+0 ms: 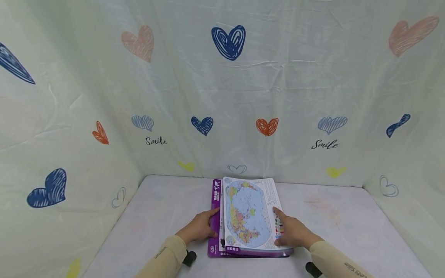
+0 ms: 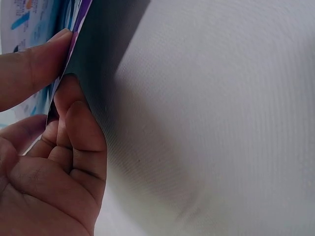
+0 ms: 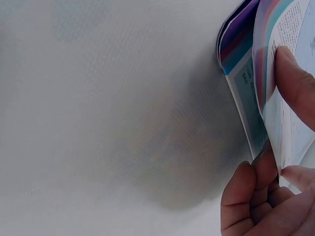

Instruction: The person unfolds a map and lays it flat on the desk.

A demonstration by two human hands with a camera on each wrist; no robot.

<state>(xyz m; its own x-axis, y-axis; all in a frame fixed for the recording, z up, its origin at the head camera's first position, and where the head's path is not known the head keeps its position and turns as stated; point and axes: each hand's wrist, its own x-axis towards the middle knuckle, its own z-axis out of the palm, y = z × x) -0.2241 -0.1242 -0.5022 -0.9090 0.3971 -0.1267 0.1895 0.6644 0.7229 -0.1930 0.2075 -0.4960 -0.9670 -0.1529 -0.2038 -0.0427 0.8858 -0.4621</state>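
In the head view a stack of thin sheets lies on the table, with a printed world map (image 1: 248,216) on top. A purple-edged sheet (image 1: 214,221) sticks out from under it on the left. My left hand (image 1: 199,227) grips the left edge of the purple-edged sheet, thumb on the face and fingers behind, as the left wrist view shows with that hand (image 2: 64,162). My right hand (image 1: 294,231) pinches the world map's right edge. In the right wrist view, that hand (image 3: 275,201) has its thumb on the map's face, and the map's edge stands apart from the sheets beneath.
The stack sits on a pale table (image 1: 323,216) near its middle. Behind and at the sides hangs a white curtain (image 1: 292,88) printed with hearts and "Smile". A dark strap end (image 1: 189,258) shows below the left sleeve, another (image 1: 313,269) below the right.
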